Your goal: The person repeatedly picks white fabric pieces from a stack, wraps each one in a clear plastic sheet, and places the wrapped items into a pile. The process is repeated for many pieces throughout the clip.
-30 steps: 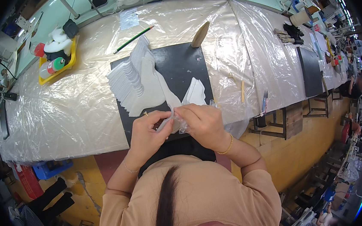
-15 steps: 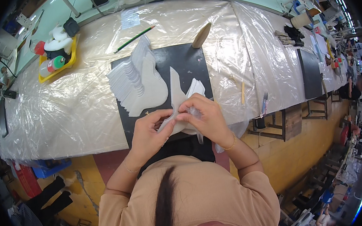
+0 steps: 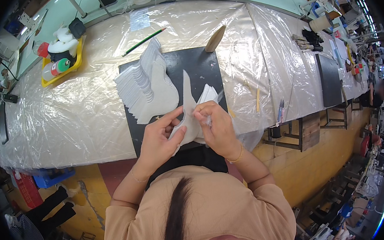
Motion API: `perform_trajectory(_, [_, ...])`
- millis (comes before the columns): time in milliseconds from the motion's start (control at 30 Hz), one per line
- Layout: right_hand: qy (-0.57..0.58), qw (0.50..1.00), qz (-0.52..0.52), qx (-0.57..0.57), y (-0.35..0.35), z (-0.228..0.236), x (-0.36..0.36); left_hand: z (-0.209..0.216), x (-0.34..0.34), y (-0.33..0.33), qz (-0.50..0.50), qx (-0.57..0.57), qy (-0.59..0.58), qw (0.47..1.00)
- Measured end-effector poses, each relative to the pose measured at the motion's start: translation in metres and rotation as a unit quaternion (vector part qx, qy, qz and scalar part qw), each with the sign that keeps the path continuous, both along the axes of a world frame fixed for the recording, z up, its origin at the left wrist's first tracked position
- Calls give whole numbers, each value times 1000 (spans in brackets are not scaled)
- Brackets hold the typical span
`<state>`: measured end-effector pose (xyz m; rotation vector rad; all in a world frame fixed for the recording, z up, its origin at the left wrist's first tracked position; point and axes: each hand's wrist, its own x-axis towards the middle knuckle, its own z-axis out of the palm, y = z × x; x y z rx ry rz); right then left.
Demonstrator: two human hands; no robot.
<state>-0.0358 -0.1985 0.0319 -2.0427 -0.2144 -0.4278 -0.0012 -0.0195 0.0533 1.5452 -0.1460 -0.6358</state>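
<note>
Across the middle of the view we see a long table (image 3: pixel 73 116) covered in glossy clear plastic. On it, in front of the wearer, we have a black board (image 3: pixel 199 67), and over its left side lies a fanned stack of pale pieces (image 3: pixel 160 93). Up to the left we spot a yellow tray (image 3: pixel 77 64) carrying bottles. Our wearer's two hands are apart from each other, close above the board's near edge. The left hand (image 3: pixel 161 138) grips the lower part of a single curved pale piece (image 3: pixel 191 120), thumb on its face; the piece's pointed tip reaches away over the board. The right hand (image 3: pixel 217 126) is just beside that piece's right edge, fingers drawn together on some clear film (image 3: pixel 207 120); whether they also touch the piece, we cannot tell. Beyond it we find a smaller white stack (image 3: pixel 208 94). Smaller again are a tapered wooden tool (image 3: pixel 215 39) at the board's far right corner, a green pencil (image 3: pixel 144 42) and a thin yellow stick (image 3: pixel 258 100).
</note>
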Motion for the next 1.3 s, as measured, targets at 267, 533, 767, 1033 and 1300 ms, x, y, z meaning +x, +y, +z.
perform_trajectory(267, [83,908,-26,409,-2,-10,9,-20,5,4,21,13,-81,996])
perform_trajectory(533, [121,983,-23,138,-9,7,9,-21,4,-5,50,3,-99,994])
perform_trajectory(767, [102,994,-25,-16,-6,8,20,-17,5,-6,18,30,-137,990])
perform_trajectory(1033, [108,993,-56,3,-6,9,11,-16,10,3,-3,-2,-10,1000])
perform_trajectory(1300, [195,961,50,190,-40,13,8,-5,16,10,-67,2,24,997])
